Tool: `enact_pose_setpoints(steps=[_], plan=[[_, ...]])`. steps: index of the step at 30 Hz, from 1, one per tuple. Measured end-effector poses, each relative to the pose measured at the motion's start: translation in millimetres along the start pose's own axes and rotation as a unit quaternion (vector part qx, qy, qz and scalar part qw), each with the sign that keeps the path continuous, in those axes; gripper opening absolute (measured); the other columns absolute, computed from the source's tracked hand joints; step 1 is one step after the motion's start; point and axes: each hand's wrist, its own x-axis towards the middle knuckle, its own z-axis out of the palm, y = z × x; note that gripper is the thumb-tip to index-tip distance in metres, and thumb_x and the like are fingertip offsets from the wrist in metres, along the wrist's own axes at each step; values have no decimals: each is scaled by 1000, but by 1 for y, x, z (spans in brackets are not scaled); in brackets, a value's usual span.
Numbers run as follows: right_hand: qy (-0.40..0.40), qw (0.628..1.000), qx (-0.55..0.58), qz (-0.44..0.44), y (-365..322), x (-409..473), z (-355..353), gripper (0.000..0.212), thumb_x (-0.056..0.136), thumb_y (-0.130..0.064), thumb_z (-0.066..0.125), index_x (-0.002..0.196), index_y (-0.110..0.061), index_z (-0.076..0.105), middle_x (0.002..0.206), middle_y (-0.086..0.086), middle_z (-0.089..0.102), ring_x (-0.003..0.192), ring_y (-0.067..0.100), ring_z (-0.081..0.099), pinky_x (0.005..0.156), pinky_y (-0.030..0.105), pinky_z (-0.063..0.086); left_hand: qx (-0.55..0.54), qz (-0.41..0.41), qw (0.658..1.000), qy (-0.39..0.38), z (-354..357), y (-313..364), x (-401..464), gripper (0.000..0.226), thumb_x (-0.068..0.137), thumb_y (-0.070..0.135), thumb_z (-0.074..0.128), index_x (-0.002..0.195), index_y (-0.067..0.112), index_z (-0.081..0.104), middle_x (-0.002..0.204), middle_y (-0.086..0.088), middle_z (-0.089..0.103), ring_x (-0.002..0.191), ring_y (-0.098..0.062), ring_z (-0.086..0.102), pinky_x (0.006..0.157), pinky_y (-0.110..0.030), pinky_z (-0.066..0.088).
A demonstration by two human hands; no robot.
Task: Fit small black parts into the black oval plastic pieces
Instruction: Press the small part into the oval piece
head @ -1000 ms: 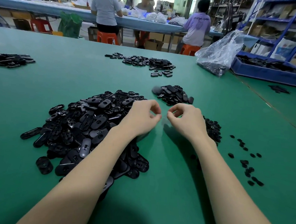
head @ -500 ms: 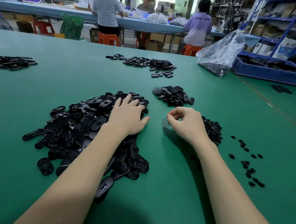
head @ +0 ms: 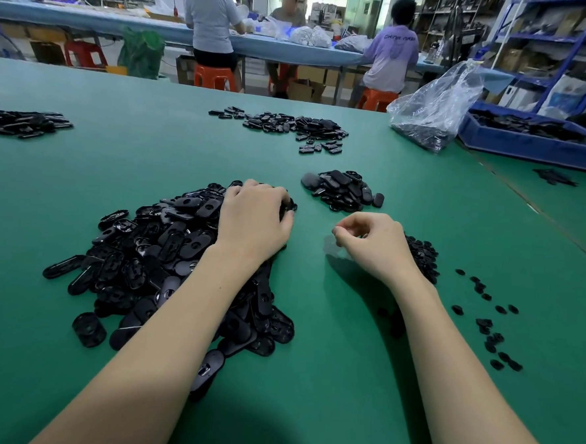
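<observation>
A big heap of black oval plastic pieces (head: 166, 248) lies on the green table (head: 343, 379) at centre left. My left hand (head: 254, 219) rests on the heap's far right edge, its fingers curled round an oval piece (head: 288, 207). My right hand (head: 372, 242) hovers just right of it, fingers curled and thumb meeting forefinger; no part shows between the tips. Behind the right wrist is a mound of small black parts (head: 423, 257), partly hidden. A smaller pile of oval pieces (head: 345, 190) sits beyond both hands.
Loose small parts (head: 484, 322) are scattered to the right. More oval piles lie far centre (head: 290, 125) and far left (head: 23, 124). A clear plastic bag (head: 432, 106) and a blue tray (head: 529, 147) stand at the back right. People sit at a bench beyond.
My left hand left the right hand, reached flat onto the heap, then curled its fingers on a piece at the far edge. My right hand stayed in place, still curled.
</observation>
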Motion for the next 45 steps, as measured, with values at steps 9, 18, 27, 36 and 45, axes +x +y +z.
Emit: enact_pose_setpoints(steps=[9,18,27,36,45], plan=[[-33,999,-10,-7,1,0,1,12,87,-30,68,78,-31,74,76,-10,75,79,7,69,74,25,54,-45,-40,998,-4,-1,1,-6,33,88,3,55,92,28,76,99,1,67,101,-26,58,93,-35,39],[-2,1000,-3,17,7,4,-12,12,86,-29,67,77,-30,75,75,-12,75,78,9,68,76,30,55,-67,-25,997,30,-5,16,-6,30,90,6,53,115,20,44,94,-1,70,86,-32,60,76,-38,39],[75,990,-90,77,21,4,-31,14,85,-28,62,90,-35,73,77,-24,66,87,10,65,67,26,44,-175,29,984,1,5,42,-15,25,93,8,56,100,28,70,97,7,69,89,-18,63,82,-32,48],[49,982,-169,69,19,2,-23,18,88,-27,67,99,-38,76,90,-16,67,104,17,64,79,30,51,-368,-75,924,-75,16,45,-14,16,86,4,70,91,16,79,77,10,70,58,10,64,66,0,45],[63,975,-192,87,17,2,-20,18,92,-30,66,104,-39,76,93,-16,67,107,18,64,77,29,46,-432,-129,890,-71,11,40,-14,22,83,2,71,93,21,74,89,10,74,72,5,69,62,-2,45]])
